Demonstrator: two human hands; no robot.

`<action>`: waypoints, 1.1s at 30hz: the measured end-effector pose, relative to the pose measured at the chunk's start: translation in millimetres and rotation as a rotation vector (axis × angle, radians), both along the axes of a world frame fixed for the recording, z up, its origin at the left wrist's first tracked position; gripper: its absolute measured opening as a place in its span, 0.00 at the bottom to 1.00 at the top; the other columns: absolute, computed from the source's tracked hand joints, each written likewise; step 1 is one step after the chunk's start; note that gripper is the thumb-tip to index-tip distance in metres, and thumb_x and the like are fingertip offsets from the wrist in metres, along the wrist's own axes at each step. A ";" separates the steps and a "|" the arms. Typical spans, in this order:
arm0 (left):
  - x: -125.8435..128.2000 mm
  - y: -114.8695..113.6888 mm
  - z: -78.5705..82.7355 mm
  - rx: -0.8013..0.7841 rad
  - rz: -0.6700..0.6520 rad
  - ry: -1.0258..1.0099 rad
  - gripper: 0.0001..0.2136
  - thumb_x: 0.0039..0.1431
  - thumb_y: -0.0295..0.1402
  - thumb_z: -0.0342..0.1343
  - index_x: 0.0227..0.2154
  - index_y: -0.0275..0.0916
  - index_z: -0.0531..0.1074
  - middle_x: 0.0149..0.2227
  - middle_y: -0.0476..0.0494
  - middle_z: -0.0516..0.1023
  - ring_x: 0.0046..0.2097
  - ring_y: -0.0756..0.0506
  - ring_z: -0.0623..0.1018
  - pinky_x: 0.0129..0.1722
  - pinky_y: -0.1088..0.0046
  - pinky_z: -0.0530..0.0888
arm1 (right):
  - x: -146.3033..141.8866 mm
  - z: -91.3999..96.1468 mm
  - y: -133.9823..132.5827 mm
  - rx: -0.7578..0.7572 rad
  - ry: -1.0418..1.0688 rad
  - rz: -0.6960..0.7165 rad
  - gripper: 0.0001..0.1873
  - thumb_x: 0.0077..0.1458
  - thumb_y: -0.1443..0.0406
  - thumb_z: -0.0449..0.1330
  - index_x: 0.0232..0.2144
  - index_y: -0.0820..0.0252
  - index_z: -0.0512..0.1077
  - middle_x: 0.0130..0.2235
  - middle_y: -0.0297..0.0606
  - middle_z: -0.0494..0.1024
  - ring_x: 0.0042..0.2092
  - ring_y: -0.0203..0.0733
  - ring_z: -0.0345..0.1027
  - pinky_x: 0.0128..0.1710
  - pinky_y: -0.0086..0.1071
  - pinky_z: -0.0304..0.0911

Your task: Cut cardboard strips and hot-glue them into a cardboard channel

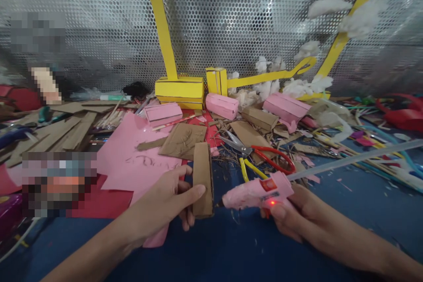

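Note:
My left hand (175, 198) grips a narrow brown piece of folded cardboard (202, 176), standing lengthwise away from me, with the thumb on its face. In my right hand (297, 216) is a pink hot glue gun (257, 191) with a lit red light. Its nozzle points left, close to the cardboard's right edge; whether they touch I cannot tell. A long translucent glue stick (357, 158) juts from its rear toward the right. Just beyond the gun lie red-handled scissors (271, 156), blades apart, and a yellow-handled tool (249, 169) partly hidden by the gun.
Pink paper (122, 158) and a cardboard sheet (183, 140) lie beyond my left hand. Farther back are pink boxes (222, 105), a yellow box (180, 92) with an upright strip, and white fluff (264, 88). A perforated metal panel (231, 17) stands behind. Cardboard strips (71, 132) are piled left.

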State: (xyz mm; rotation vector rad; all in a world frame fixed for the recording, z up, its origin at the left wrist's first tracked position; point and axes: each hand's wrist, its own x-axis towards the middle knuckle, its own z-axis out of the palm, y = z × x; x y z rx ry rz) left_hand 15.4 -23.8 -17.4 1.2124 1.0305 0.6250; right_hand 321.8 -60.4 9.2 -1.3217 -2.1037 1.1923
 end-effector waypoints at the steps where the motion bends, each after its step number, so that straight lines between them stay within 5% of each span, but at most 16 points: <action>1: 0.2 -0.3 -0.3 0.001 0.005 0.000 0.19 0.64 0.47 0.62 0.44 0.40 0.63 0.20 0.54 0.76 0.18 0.51 0.76 0.17 0.83 0.74 | -0.5 0.9 0.6 -0.003 0.006 0.009 0.17 0.69 0.51 0.54 0.37 0.56 0.71 0.27 0.29 0.65 0.26 0.34 0.58 0.24 0.25 0.60; 5: 1.8 -1.5 1.0 0.005 0.022 0.006 0.19 0.64 0.47 0.62 0.44 0.40 0.63 0.18 0.55 0.75 0.17 0.52 0.75 0.16 0.83 0.73 | -1.4 1.3 1.3 -0.027 0.025 0.022 0.18 0.70 0.50 0.52 0.42 0.56 0.72 0.26 0.29 0.63 0.25 0.33 0.56 0.23 0.25 0.59; 19: 6.1 -2.7 9.1 -0.008 0.042 0.050 0.20 0.63 0.47 0.62 0.44 0.39 0.63 0.18 0.56 0.74 0.17 0.52 0.73 0.16 0.83 0.71 | -3.0 -1.5 0.7 -0.052 0.032 0.013 0.22 0.70 0.46 0.49 0.35 0.55 0.66 0.27 0.28 0.61 0.26 0.34 0.54 0.25 0.26 0.59; 33: 4.2 -3.0 11.0 0.015 0.033 0.075 0.17 0.64 0.47 0.61 0.44 0.38 0.66 0.18 0.54 0.75 0.17 0.52 0.73 0.16 0.81 0.72 | -3.1 13.9 1.6 -0.105 0.033 0.015 0.22 0.69 0.46 0.51 0.38 0.55 0.73 0.26 0.30 0.64 0.26 0.36 0.56 0.26 0.27 0.62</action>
